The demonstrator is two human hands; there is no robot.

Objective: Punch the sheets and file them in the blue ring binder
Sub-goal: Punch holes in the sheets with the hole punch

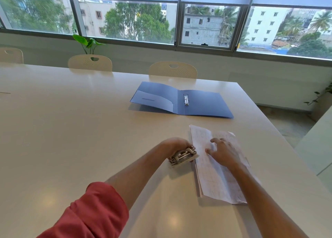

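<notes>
The blue ring binder (203, 102) lies open and flat on the far side of the white table (80, 129), its metal rings (186, 99) standing in the middle. Nearer to me lies a stack of printed sheets (215, 174), its left edge pushed into a metal hole punch (183, 156). My left hand (177, 145) grips the punch from above. My right hand (222, 151) rests flat on the sheets with fingers spread, just right of the punch.
Three cream chairs (172, 69) stand along the far table edge, with a leafy plant (88, 43) behind them under the windows. The table's right edge (269, 126) runs close to the sheets; a second white surface (319, 147) sits to the right.
</notes>
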